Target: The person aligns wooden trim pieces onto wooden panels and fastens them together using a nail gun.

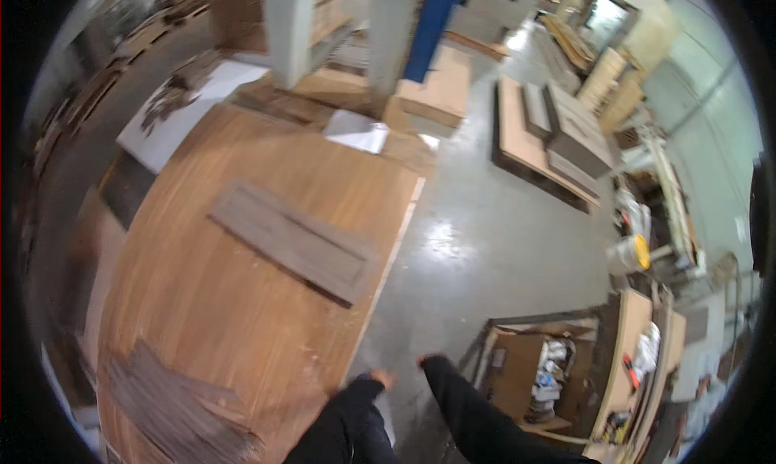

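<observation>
Panel (295,239) lies flat on table (186,286), near right edge, untouched; we judge it placed, what's left unclear. Left hand (382,377), right hand (423,359) blurred: grip seemingly empty, how far open we cannot tell.

A long, grey-brown recessed panel (295,242) lies flat on the wooden bench (194,278), diagonally, one end near its right edge.
</observation>
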`<state>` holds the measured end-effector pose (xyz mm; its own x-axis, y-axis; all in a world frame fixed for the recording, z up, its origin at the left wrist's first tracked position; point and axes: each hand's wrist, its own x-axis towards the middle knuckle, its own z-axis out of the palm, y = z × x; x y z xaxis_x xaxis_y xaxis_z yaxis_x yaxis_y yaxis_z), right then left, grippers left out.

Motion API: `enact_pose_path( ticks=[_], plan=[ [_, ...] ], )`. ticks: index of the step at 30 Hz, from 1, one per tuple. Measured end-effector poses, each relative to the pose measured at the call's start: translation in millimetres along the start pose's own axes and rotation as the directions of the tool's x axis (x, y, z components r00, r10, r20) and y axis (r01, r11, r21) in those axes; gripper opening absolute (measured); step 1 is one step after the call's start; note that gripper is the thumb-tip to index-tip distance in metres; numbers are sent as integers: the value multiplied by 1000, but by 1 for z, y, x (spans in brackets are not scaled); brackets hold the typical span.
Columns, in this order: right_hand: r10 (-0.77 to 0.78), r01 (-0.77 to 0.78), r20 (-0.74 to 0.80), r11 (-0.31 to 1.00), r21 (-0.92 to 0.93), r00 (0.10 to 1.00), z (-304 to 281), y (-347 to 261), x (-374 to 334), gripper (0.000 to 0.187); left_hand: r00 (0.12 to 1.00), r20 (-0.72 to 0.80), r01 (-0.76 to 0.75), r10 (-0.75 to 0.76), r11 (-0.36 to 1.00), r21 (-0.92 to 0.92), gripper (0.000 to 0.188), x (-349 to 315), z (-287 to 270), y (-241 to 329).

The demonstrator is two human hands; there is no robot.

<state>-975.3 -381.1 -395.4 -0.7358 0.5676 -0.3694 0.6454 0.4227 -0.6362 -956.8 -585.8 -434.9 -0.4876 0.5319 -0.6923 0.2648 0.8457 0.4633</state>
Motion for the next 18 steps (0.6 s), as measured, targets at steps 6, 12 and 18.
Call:
enact_pose_path(
  ticks=[6, 12, 18],
  plan=[
    [428, -442, -204, 896, -31, 881, -159, 258, -348, 32, 724, 412, -514, 553, 831, -212, 37, -205, 50, 178],
    [820, -682, -233, 566, 464, 523, -177, 211, -565, 37, 257, 783, -962, 566, 226, 152, 29, -252, 18, 279],
    [921, -530, -40, 258, 808, 387, -118, 168, -705, 42, -59, 962, -843, 268, -530, 96, 23, -306, 83, 454]
  ],
)
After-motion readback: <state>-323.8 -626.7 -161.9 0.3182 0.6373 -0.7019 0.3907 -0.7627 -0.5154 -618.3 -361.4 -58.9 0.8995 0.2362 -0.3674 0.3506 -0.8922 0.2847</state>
